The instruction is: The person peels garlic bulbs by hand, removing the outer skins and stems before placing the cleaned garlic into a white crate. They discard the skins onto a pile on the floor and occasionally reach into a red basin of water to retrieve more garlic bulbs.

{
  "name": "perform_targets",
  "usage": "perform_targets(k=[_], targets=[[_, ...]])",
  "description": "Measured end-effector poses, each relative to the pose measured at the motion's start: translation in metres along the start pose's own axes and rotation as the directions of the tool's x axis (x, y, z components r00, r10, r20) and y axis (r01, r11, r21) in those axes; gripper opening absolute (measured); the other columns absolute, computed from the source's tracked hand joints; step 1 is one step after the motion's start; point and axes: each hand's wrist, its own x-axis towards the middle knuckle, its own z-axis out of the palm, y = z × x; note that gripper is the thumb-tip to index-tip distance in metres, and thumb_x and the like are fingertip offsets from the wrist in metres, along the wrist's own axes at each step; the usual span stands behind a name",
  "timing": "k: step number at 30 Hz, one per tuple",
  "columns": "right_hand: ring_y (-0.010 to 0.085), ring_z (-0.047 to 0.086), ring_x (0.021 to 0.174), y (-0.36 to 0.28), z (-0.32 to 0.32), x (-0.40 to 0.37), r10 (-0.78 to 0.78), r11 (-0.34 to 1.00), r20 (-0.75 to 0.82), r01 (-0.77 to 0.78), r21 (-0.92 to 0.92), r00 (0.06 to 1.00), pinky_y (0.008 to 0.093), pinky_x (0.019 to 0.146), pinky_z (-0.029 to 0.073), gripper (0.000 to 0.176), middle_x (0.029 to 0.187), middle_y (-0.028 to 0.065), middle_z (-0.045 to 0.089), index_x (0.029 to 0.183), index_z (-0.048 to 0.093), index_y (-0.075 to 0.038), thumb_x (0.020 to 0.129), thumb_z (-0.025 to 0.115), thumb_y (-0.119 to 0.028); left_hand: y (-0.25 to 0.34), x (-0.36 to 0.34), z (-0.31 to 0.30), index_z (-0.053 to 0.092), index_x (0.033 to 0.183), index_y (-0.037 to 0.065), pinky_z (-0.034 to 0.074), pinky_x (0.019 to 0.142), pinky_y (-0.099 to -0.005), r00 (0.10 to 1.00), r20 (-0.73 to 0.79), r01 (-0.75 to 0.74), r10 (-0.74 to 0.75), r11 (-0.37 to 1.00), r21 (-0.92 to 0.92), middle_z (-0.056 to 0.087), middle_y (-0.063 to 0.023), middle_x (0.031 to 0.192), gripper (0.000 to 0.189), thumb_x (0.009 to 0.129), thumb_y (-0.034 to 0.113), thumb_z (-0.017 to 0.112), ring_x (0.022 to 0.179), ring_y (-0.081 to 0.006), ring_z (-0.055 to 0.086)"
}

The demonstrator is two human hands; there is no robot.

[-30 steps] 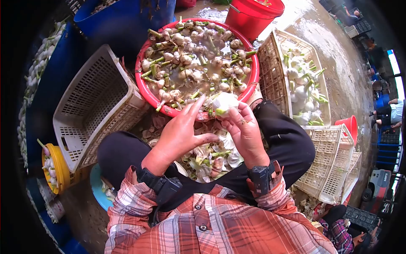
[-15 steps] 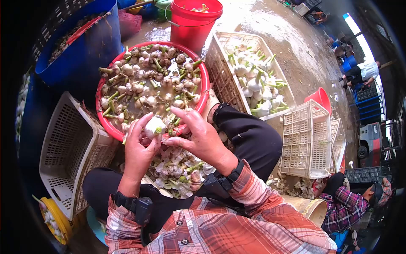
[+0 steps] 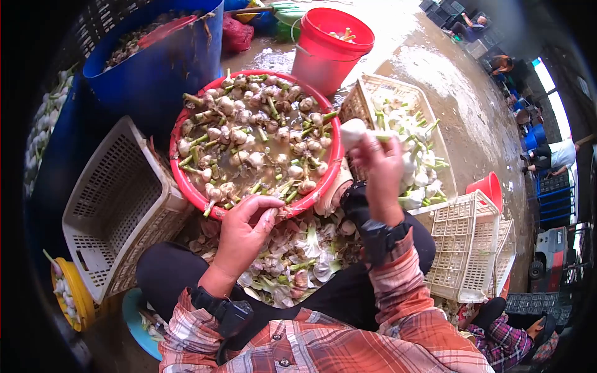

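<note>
Gripping one peeled garlic bulb between thumb and fingertips, the right hand is raised at the right rim of the red basin. The bulb's long axis runs roughly left to right: the white head points left toward the basin, and the green stem stub lies right, across the fingers. The white basket of peeled bulbs lies just to the right and far side of this hand, so the right hand is the nearer one to it. The left hand rests at the near rim of the basin with its fingers curled; it cannot be told whether it pinches anything. Count: one bulb in hand, one basin holding several dozen unpeeled bulbs in murky water, one basket of peeled bulbs, one empty crate on the left, one large red bucket far, and one pile of peelings between the knees.
</note>
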Motion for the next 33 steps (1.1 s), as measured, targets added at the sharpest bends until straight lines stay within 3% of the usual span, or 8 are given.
perform_targets(k=[4, 8, 14, 16, 18, 19, 22, 33], targets=[[0.0199, 0.073, 0.083, 0.026, -0.014, 0.081, 0.009, 0.999, -0.299, 0.002, 0.035, 0.954, 0.0270, 0.066, 0.058, 0.042, 0.102, 0.0147, 0.069, 0.133, 0.046, 0.006, 0.102, 0.063, -0.016, 0.000, -0.008, -0.012, 0.068, 0.109, -0.001, 0.054, 0.077, -0.0269, 0.973, 0.177, 0.105, -0.150, 0.965, 0.241, 0.068, -0.0055, 0.096, 0.014, 0.099, 0.003, 0.058, 0.084, -0.0127, 0.068], [0.0190, 0.072, 0.087, 0.120, 0.057, 0.050, 0.367, 0.895, 0.384, -0.208, -0.396, 0.847, 0.0300, 0.071, 0.058, 0.038, 0.103, 0.0110, 0.072, 0.131, 0.061, -0.005, 0.097, 0.069, -0.019, 0.010, -0.008, -0.015, 0.068, 0.111, 0.000, 0.053, 0.073, -0.0285, 0.970, 0.142, 0.190, -0.199, 0.979, 0.074, 0.067, -0.0065, 0.092, 0.016, 0.100, 0.005, 0.057, 0.080, -0.0127, 0.068], [0.0395, 0.066, 0.107, 0.240, 0.148, 0.026, 0.136, 0.529, 0.690, 0.537, -0.657, 0.710, 0.0470, 0.092, 0.054, 0.050, 0.119, 0.0192, 0.064, 0.125, 0.065, -0.012, 0.077, 0.076, -0.020, 0.012, -0.009, -0.037, 0.068, 0.116, 0.000, 0.053, 0.077, -0.0277, 0.970, -0.200, 0.148, -0.138, 0.988, 0.037, 0.068, -0.0054, 0.091, 0.020, 0.102, 0.009, 0.057, 0.083, -0.0121, 0.067], [0.0399, 0.064, 0.107, 0.260, 0.163, 0.034, 0.260, 0.426, 0.654, 0.523, -0.738, 0.710, 0.0459, 0.093, 0.054, 0.047, 0.115, 0.0181, 0.062, 0.116, 0.066, -0.015, 0.071, 0.079, -0.018, 0.013, -0.011, -0.043, 0.067, 0.117, -0.001, 0.054, 0.078, -0.0276, 0.966, -0.194, 0.178, -0.169, 0.984, 0.030, 0.069, -0.0063, 0.092, 0.020, 0.101, 0.007, 0.057, 0.085, -0.0126, 0.067], [0.0283, 0.065, 0.105, 0.249, 0.161, 0.043, 0.360, 0.564, 0.635, 0.383, -0.732, 0.683, 0.0376, 0.089, 0.054, 0.051, 0.118, 0.0137, 0.064, 0.123, 0.063, -0.011, 0.074, 0.078, -0.015, 0.013, -0.011, -0.050, 0.067, 0.117, -0.001, 0.054, 0.079, -0.0277, 0.964, -0.223, 0.154, -0.142, 0.988, 0.033, 0.068, -0.0066, 0.093, 0.020, 0.101, 0.005, 0.058, 0.086, -0.0124, 0.068], [0.0164, 0.064, 0.102, 0.234, 0.157, 0.052, 0.584, 0.680, 0.555, 0.016, -0.733, 0.592, 0.0310, 0.082, 0.054, 0.047, 0.115, 0.0083, 0.065, 0.124, 0.061, -0.008, 0.080, 0.076, -0.014, 0.014, -0.012, -0.052, 0.067, 0.117, -0.002, 0.054, 0.080, -0.0275, 0.956, -0.251, 0.152, -0.151, 0.988, -0.014, 0.068, -0.0068, 0.096, 0.020, 0.100, 0.004, 0.059, 0.086, -0.0122, 0.068], [0.0146, 0.061, 0.110, 0.157, 0.123, 0.020, 0.490, 0.806, 0.698, -0.576, -0.136, 0.522, 0.0302, 0.088, 0.052, 0.047, 0.128, 0.0051, 0.060, 0.139, 0.052, -0.007, 0.094, 0.066, -0.009, 0.006, -0.010, -0.056, 0.067, 0.118, -0.002, 0.054, 0.082, -0.0272, 0.963, -0.270, 0.049, -0.003, 0.985, 0.165, 0.067, -0.0068, 0.100, 0.021, 0.099, 0.005, 0.061, 0.090, -0.0127, 0.068], [0.0119, 0.066, 0.101, 0.021, 0.057, -0.104, 0.319, 0.946, 0.621, -0.285, -0.156, 0.716, 0.0274, 0.088, 0.055, 0.045, 0.116, 0.0071, 0.067, 0.135, 0.055, 0.001, 0.095, 0.070, -0.009, 0.003, -0.006, -0.022, 0.075, 0.101, 0.005, 0.054, 0.077, -0.0363, 0.958, -0.218, -0.017, 0.188, 0.793, 0.609, 0.072, -0.0103, 0.096, 0.015, 0.088, 0.012, 0.070, 0.087, -0.0297, 0.069]])
